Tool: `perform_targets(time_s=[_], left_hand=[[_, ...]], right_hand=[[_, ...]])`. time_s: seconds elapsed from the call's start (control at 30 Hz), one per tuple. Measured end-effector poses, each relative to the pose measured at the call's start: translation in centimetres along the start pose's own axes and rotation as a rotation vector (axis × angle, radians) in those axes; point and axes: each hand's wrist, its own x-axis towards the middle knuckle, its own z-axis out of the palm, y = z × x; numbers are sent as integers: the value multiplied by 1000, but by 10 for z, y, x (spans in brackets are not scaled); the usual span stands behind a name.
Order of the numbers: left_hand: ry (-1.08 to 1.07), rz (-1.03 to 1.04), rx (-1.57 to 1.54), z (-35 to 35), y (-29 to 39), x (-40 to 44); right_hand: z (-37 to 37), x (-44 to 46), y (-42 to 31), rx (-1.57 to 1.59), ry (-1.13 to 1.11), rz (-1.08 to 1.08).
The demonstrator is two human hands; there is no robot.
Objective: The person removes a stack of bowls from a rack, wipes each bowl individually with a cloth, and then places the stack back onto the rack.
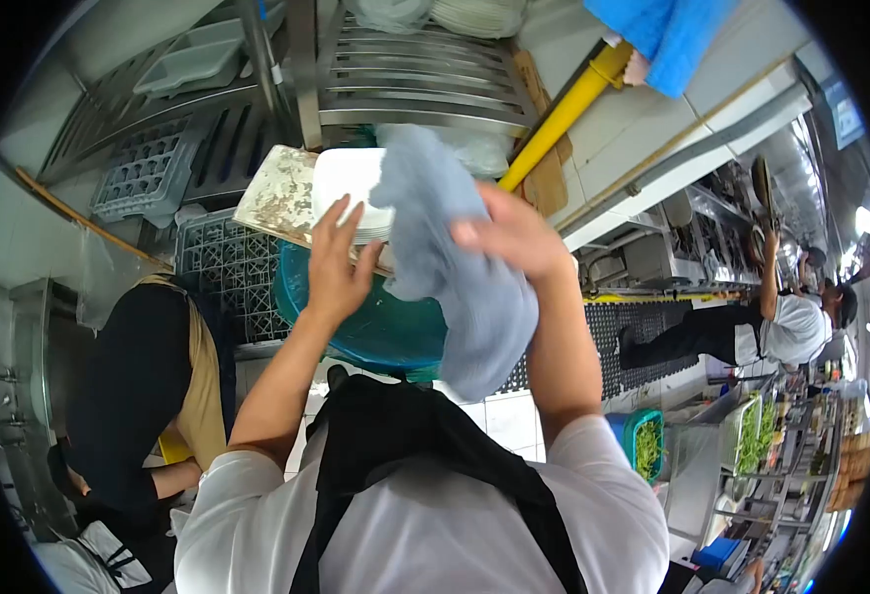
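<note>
A grey-blue cloth point(433, 218) hangs from my right hand point(517, 233), whose fingers are closed on it. The cloth drapes down past my wrist and covers part of the view behind it. My left hand point(340, 265) is open, its fingers spread at the near edge of a stack of white plates point(348, 176); whether the fingertips touch the plates I cannot tell. The stack sits on a worn, stained board or tray point(274, 191). Below my hands is a large green basin point(385, 327), partly hidden by my left arm and the cloth.
A dish rack point(222, 262) lies left of the basin, with a grey crate point(143, 168) beyond. A slatted metal shelf point(420, 74) and a yellow pole point(563, 119) stand ahead. One person point(148, 366) bends close on my left; another point(781, 322) works at right.
</note>
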Motion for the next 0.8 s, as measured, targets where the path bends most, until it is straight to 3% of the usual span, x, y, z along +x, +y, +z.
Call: perform_targets(time_s=[0.13, 0.17, 0.23, 0.37, 0.57, 0.7, 0.77, 0.8], left_hand=[[35, -124, 72, -17, -28, 5], [14, -170, 77, -18, -33, 8], [-67, -190, 180, -14, -55, 13], [-73, -205, -67, -4, -68, 17], [-4, -304, -179, 0, -67, 18], [-49, -422, -194, 5, -69, 13], [-34, -370, -219, 9, -75, 13], [-48, -360, -211, 8, -80, 13]], right_hand=[[-24, 132, 28, -736, 21, 248], [-18, 148, 51, -746, 10, 249], [-9, 175, 100, -952, 258, -34], [40, 152, 124, -1314, -53, 34], [49, 154, 113, -1134, -191, 93], [51, 151, 117, -942, -114, -12], [50, 148, 107, -480, -86, 110], [50, 145, 102, -470, -71, 104]])
